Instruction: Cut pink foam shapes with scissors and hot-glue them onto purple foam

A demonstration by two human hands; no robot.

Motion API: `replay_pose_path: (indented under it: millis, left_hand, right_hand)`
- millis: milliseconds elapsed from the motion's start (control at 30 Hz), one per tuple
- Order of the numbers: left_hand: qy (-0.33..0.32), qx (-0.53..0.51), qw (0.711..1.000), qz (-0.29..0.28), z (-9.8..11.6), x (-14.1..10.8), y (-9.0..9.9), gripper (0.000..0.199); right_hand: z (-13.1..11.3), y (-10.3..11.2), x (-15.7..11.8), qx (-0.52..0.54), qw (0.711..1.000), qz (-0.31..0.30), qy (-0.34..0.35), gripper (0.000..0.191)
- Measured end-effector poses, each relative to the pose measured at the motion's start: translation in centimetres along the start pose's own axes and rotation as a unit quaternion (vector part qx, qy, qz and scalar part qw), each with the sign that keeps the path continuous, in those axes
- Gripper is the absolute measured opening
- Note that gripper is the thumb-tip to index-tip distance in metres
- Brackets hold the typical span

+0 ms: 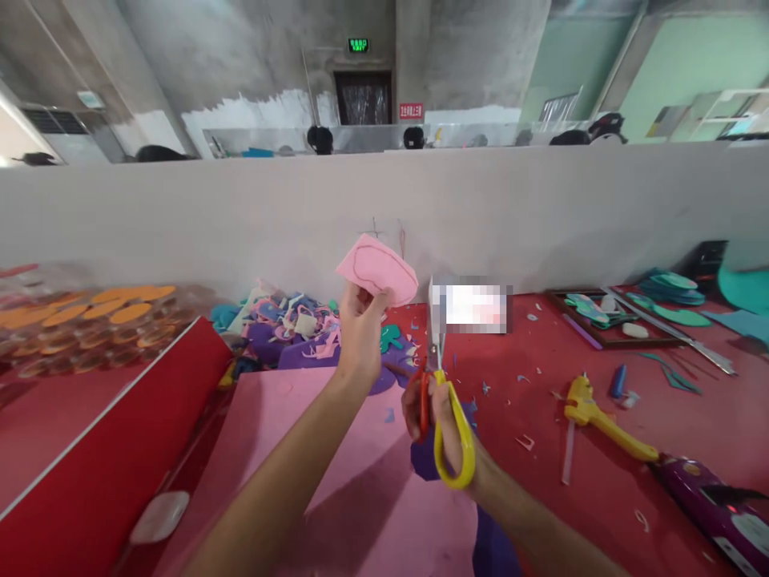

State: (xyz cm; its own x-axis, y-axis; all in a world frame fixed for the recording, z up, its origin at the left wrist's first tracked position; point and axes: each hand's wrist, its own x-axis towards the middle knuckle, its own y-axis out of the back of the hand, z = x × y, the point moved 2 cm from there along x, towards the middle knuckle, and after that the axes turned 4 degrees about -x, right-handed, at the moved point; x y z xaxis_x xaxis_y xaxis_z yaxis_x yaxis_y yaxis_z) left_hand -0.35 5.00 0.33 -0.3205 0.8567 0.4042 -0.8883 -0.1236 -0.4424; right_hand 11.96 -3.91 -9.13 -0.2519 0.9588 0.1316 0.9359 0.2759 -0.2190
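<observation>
My left hand (362,320) pinches a small pink foam piece (380,271) by its lower edge and holds it up above the table. A dark curved outline is drawn on the piece. In my right hand (441,421) is a pair of scissors (455,449) with one yellow and one red-orange handle loop. Their blades point upward, just right of the pink piece and apart from it. Beneath both hands lies a large pink foam sheet (336,497), with purple foam (428,458) showing at its right side.
Foam scraps (294,320) are heaped behind the sheet. On the right lie a yellow glue gun (601,417), a purple device (714,505) and a dark tray (625,320). Orange-topped cups (102,320) stand left, beyond a red board (120,417). A white partition (270,208) runs across the back.
</observation>
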Motion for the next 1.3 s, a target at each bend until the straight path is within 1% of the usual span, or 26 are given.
replay_pose_path:
  millis: [33, 100, 167, 200, 267, 300, 333, 433, 467, 500, 567, 700, 833, 933, 1033, 1300]
  left_hand:
    - [0.012, 0.003, 1.0, 0.004, -0.1, -0.3, 0.1, 0.015]
    - [0.045, 0.004, 0.999, 0.008, -0.3, -1.1, 0.2, 0.016]
    - [0.095, 0.025, 0.995, 0.01, -0.4, -2.1, 0.4, 0.021]
    - [0.134, 0.054, 0.989, 0.017, -0.4, -2.5, 0.5, 0.024]
    - [0.21, 0.125, 0.969, 0.033, -0.3, -3.2, 0.8, 0.031]
    - [0.213, 0.146, 0.965, 0.033, -0.1, -3.3, 0.9, 0.031]
    - [0.192, 0.155, 0.969, 0.026, 0.1, -3.2, 0.9, 0.028]
    - [0.073, 0.142, 0.987, -0.028, 0.9, -2.5, 0.9, 0.014]
    - [0.049, 0.138, 0.988, -0.048, 1.0, -2.3, 0.8, 0.011]
    - [0.038, 0.139, 0.988, -0.064, 1.1, -2.2, 0.8, 0.009]
    - [0.032, 0.145, 0.985, -0.082, 1.2, -2.1, 0.7, 0.007]
    - [0.029, 0.15, 0.983, -0.105, 1.0, -2.7, 0.3, 0.011]
    - [0.029, 0.163, 0.978, -0.127, 0.7, -3.5, -0.1, 0.016]
    - [0.005, 0.182, 0.977, -0.113, 0.8, -3.9, -0.2, 0.015]
    - [-0.005, 0.172, 0.98, -0.096, 1.2, -4.0, -0.2, 0.013]
    - [0.014, 0.193, 0.976, -0.1, 1.3, -4.1, -0.2, 0.009]
  right_hand:
    - [0.8, -0.3, -0.2, 0.012, 1.0, -0.006, -0.021, 0.073]
    - [2.5, -0.2, -0.7, 0.004, 0.999, 0.006, -0.048, 0.072]
    - [4.1, 0.2, -1.1, 0.002, 0.999, 0.009, -0.051, 0.073]
    - [4.6, 0.4, -1.2, 0.005, 0.999, 0.021, -0.049, 0.073]
    - [5.2, 0.7, -1.3, 0.014, 0.998, 0.03, -0.046, 0.072]
    - [5.3, 0.8, -1.2, 0.011, 0.999, 0.031, -0.038, 0.072]
    - [5.3, 0.9, -1.1, 0.004, 0.999, 0.03, -0.027, 0.071]
    - [4.9, 1.0, -1.1, -0.033, 0.999, 0.019, 0.006, 0.066]
    - [4.8, 1.1, -1.1, -0.048, 0.999, 0.017, 0.013, 0.064]
    - [4.7, 1.2, -1.3, -0.062, 0.998, 0.018, 0.02, 0.062]
    - [4.5, 1.5, -1.6, -0.093, 0.995, 0.011, 0.035, 0.062]
    - [4.0, 1.9, -2.1, -0.133, 0.989, -0.029, 0.06, 0.061]
    - [3.9, 2.1, -2.0, -0.133, 0.989, -0.02, 0.058, 0.06]
    - [3.9, 2.1, -1.9, -0.129, 0.99, 0.005, 0.064, 0.064]
    - [3.9, 2.2, -1.8, -0.12, 0.99, 0.03, 0.07, 0.065]
    - [4.9, 2.5, -1.9, -0.096, 0.993, 0.021, 0.057, 0.058]
